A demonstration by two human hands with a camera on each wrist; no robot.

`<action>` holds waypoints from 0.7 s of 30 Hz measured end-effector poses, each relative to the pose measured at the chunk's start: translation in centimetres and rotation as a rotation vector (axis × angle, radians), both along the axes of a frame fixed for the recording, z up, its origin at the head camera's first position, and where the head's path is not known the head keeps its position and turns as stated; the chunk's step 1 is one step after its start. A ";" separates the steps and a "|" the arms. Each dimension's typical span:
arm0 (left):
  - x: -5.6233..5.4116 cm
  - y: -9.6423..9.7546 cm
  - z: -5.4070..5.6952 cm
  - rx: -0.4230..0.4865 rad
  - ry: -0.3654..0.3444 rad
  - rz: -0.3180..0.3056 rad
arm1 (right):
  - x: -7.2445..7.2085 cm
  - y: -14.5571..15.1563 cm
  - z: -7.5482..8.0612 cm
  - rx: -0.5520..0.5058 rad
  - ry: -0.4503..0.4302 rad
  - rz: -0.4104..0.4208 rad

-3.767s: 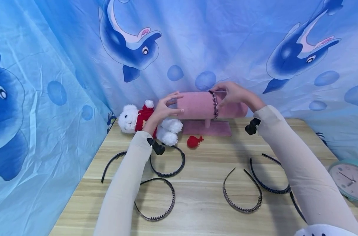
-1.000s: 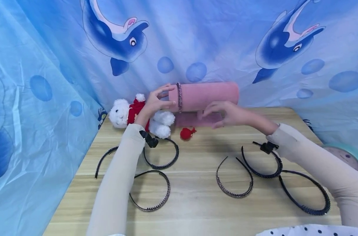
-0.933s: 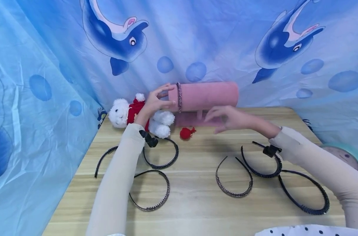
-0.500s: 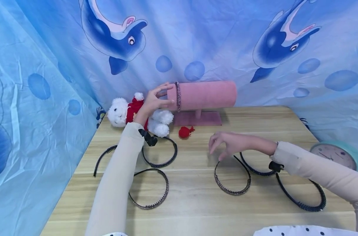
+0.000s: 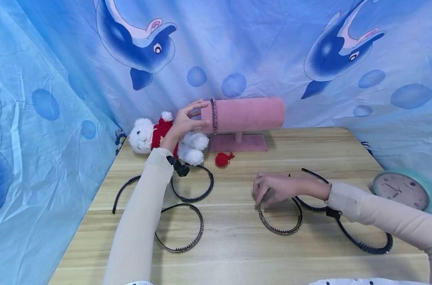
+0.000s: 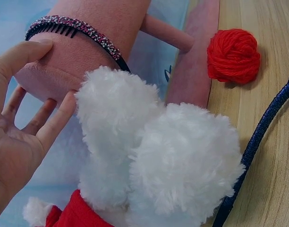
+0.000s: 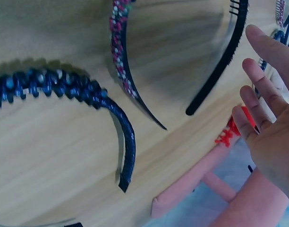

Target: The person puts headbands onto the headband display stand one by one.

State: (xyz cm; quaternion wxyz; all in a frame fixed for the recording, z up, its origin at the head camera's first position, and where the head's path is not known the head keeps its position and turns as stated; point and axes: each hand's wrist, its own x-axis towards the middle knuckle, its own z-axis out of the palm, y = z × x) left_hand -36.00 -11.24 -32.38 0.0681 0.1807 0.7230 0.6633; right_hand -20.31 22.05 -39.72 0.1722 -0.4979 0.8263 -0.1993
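Note:
My left hand holds the left end of a pink velvet display stand, thumb and fingers spread to either side in the left wrist view. A sparkly toothed headband is around the stand's roll, close by my thumb. Low over the table, my right hand is at the ends of a glittery headband. In the right wrist view its fingers are loosely spread, with the glittery band beyond their tips. A dark-blue beaded headband lies beside that band.
A white plush toy in red lies left of the stand. A red yarn ball sits before its base. More headbands rest left, including one at front, and another at right. A round clock is at the table's right edge.
The banded headband has shifted along the roll to its left end. My right hand has left the stand and come down toward the glittery headband. My left hand stays at the stand's end.

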 end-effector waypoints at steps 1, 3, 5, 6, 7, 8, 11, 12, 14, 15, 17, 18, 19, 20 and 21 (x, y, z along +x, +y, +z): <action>0.0 0.0 0.0 0.000 0.002 0.000 | 0.1 -0.1 -0.2 -0.002 -0.005 -0.001; -0.1 -0.1 -0.1 -0.001 0.006 0.000 | 0.2 -0.2 -0.5 -0.011 -0.022 0.002; -0.1 -0.2 -0.1 -0.004 0.006 0.001 | 0.3 -0.2 -0.8 -0.016 0.002 0.017; -0.1 -0.2 -0.1 -0.008 0.008 0.001 | 0.3 -0.3 -1.0 -0.016 0.011 0.025; -0.1 -0.2 -0.1 -0.010 0.009 0.002 | 0.4 -0.3 -1.2 -0.017 0.018 0.031; -0.1 -0.2 -0.1 -0.010 0.010 0.004 | 0.4 -0.4 -1.4 -0.017 0.030 0.037; -0.1 -0.2 -0.1 -0.011 0.014 0.006 | 0.4 -0.6 -2.0 -0.019 0.054 0.049; -0.1 -0.2 -0.2 -0.012 0.015 0.006 | 0.4 -0.6 -2.1 -0.019 0.049 0.047; -0.1 -0.2 -0.1 -0.011 0.013 0.006 | 0.3 -0.8 -2.3 -0.025 0.055 0.051; 0.0 -0.2 -0.1 -0.011 0.013 0.004 | 0.2 -0.8 -2.3 -0.026 0.058 0.052; 0.0 -0.1 -0.1 -0.010 0.008 0.002 | 0.1 -0.9 -2.3 -0.024 0.057 0.047; 0.0 -0.1 -0.1 -0.009 0.007 0.002 | -0.1 -0.9 -2.2 -0.023 0.052 0.042; 0.1 -0.1 -0.1 -0.008 0.005 0.001 | -0.2 -0.9 -2.1 -0.019 0.045 0.034; 0.1 -0.1 0.0 -0.008 0.005 0.001 | -0.4 -0.9 -2.0 -0.012 0.032 0.023; 0.1 -0.1 0.0 -0.007 0.005 0.000 | -0.6 -0.9 -1.8 -0.001 0.016 0.008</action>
